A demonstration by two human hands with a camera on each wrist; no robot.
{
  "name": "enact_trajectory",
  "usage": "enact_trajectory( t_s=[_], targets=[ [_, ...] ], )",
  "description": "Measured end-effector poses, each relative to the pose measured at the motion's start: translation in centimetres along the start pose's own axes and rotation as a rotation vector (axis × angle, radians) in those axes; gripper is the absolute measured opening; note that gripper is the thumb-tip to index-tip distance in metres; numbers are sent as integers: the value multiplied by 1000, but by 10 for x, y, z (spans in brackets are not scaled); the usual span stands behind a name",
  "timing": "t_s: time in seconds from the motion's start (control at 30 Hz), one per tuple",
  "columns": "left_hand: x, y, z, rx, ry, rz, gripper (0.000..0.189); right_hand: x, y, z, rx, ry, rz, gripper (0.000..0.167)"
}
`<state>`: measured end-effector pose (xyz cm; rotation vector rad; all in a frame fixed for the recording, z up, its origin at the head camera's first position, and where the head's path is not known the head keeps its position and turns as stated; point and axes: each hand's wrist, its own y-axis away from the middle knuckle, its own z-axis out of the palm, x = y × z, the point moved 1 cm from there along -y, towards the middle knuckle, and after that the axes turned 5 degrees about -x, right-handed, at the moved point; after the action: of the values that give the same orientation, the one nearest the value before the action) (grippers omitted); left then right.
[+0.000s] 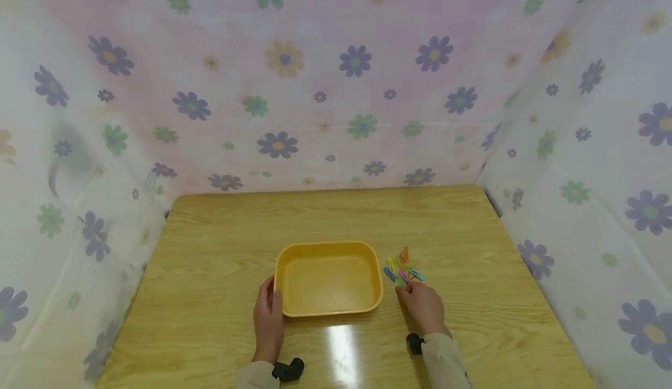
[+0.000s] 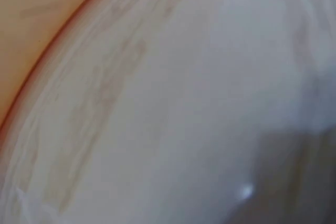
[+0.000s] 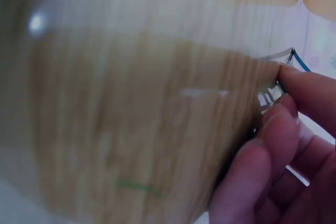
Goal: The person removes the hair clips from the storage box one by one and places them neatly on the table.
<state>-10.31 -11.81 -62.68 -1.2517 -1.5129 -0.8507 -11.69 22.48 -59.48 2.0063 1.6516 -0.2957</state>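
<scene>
A yellow rectangular plastic basin (image 1: 329,312) stands on the wooden table. My left hand (image 1: 268,319) grips its left side, with the thumb at the rim and the fingers round the outer wall. To the right of the basin lies a small loose group of hair clips: an orange clip (image 1: 404,255), a yellow clip (image 1: 390,264), a blue clip (image 1: 389,273), a pink clip (image 1: 402,274) and a teal clip (image 1: 416,274). My right hand (image 1: 424,306) reaches down at their near edge, its thumb and fingers pinching a hair clip (image 3: 266,98) that they mostly cover.
The wooden table (image 1: 220,220) runs back to a flowered curtain (image 1: 325,103). More flowered cloth (image 1: 572,161) hangs along both sides. Each wrist wears a small black camera, such as the left one (image 1: 288,370). A bright reflection lies on the tabletop before the basin.
</scene>
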Motion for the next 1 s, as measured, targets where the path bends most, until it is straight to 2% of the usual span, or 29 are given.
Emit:
enact_trajectory(
  t_s=[0.27,0.57,0.73,0.87,1.0],
  targets=[
    [7,-2,1,-30,38,-35,44,-3,2,-4,-18,35,-1,26],
    [7,3,-2,23,25,3,43,-8,4,-5,-54,-1,-2,27],
    [4,3,0,50,58,-15,39,-7,8,-12,-109,-5,-4,25],
    [6,-2,-8,68,93,-90,43,-7,9,-13,-172,-39,-18,25],
    [9,-6,-16,62,106,-167,47,-2,11,-14,-225,-69,-76,22]
  ],
)
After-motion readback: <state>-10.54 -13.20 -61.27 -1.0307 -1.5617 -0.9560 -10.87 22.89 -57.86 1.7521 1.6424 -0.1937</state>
